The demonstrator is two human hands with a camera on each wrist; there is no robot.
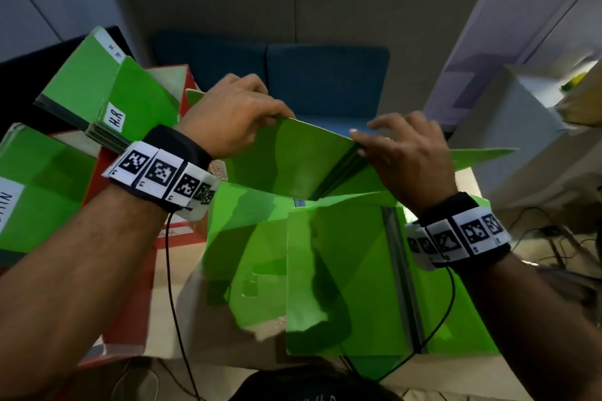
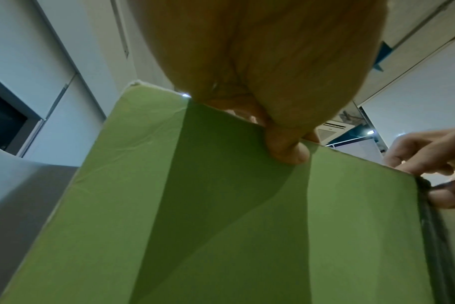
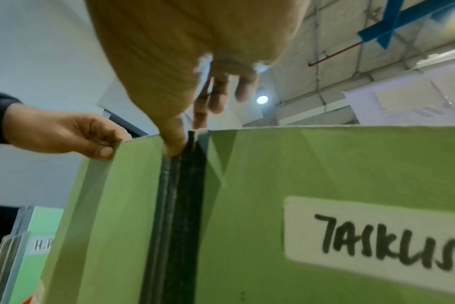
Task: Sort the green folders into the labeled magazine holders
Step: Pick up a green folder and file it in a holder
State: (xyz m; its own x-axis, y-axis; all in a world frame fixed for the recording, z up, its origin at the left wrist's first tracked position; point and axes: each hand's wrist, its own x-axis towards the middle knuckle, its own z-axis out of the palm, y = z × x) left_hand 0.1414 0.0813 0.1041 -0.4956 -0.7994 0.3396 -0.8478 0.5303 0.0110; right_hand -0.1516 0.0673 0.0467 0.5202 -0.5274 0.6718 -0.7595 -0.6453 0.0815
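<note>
An opened green folder (image 1: 293,159) is held up above the table between both hands. My left hand (image 1: 277,117) pinches the top edge of its left cover, with the thumb (image 2: 286,150) on the near face. At the top of the dark spine (image 3: 179,195), my right hand (image 1: 361,137) pinches it, thumb (image 3: 174,148) in front and fingers behind. The right cover carries a white label (image 3: 377,232) reading "TASKLIS…". Red magazine holders (image 1: 130,270) stand at the left, holding green folders marked "H.R" (image 1: 136,101).
More green folders (image 1: 342,270) lie spread on the wooden table (image 1: 169,319) beneath the held one. Another labeled folder (image 1: 39,192) stands at far left. A blue seat (image 1: 325,81) is behind the table, white boxes (image 1: 521,127) at right. Wrist cables (image 1: 176,303) hang down.
</note>
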